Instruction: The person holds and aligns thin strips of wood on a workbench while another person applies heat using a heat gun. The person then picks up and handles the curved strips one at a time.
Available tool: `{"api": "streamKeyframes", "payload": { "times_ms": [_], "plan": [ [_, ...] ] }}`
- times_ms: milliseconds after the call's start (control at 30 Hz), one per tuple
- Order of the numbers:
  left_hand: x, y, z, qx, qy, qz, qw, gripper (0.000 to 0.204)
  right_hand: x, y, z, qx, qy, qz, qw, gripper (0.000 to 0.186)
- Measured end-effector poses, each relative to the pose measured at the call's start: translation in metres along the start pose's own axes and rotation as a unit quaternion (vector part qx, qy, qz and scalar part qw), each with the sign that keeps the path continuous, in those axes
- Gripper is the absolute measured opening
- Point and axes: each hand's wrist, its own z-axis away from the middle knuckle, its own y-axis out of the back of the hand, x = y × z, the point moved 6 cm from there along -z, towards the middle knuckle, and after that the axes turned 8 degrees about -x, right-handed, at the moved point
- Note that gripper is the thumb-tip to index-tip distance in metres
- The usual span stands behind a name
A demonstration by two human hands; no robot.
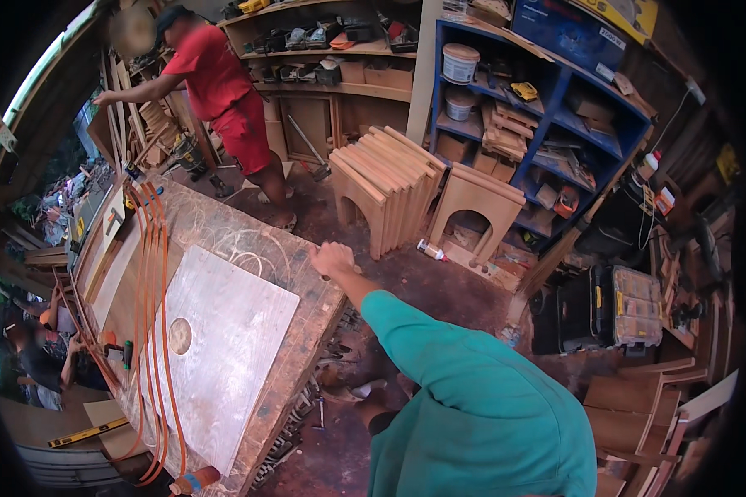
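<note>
One head-worn fisheye view, steeply downward over the workbench, workshop shelves beyond.

A blue box and a yellow box lie on top of the blue shelf (both long); two white tubs stand inside it.

One teal-sleeved arm stretched forward from lower edge, bare forearm raised, its hand curled into a loose fist, knuckles up; which arm unclear, other hand unseen.
</note>
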Motion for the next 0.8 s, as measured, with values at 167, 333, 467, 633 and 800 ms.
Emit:
{"api": "streamKeyframes", "payload": {
  "times_ms": [167, 333, 467, 633, 800],
  "plan": [
    [-0.003, -0.003, 0.003, 0.000, 0.009, 0.006, 1.000, 0.046, 0.002, 0.003, -0.002, -0.001, -0.004, -0.003, 1.000, 0.057],
    [-0.009, -0.007, 0.007, 0.001, 0.020, 0.014, 1.000, 0.046, 0.002, 0.004, -0.002, -0.001, -0.004, 0.003, 1.000, 0.057],
    [-0.013, -0.009, 0.012, 0.001, 0.030, 0.021, 0.999, 0.047, -0.002, 0.001, -0.002, 0.007, 0.001, -0.003, 1.000, 0.057],
    [-0.016, -0.011, 0.015, 0.000, 0.037, 0.033, 0.999, 0.047, 0.001, 0.000, -0.001, 0.011, -0.004, 0.006, 1.000, 0.056],
    [-0.017, -0.012, 0.020, 0.001, 0.047, 0.035, 0.998, 0.047, 0.001, 0.001, 0.002, -0.005, -0.008, -0.006, 1.000, 0.057]
  ]
}}
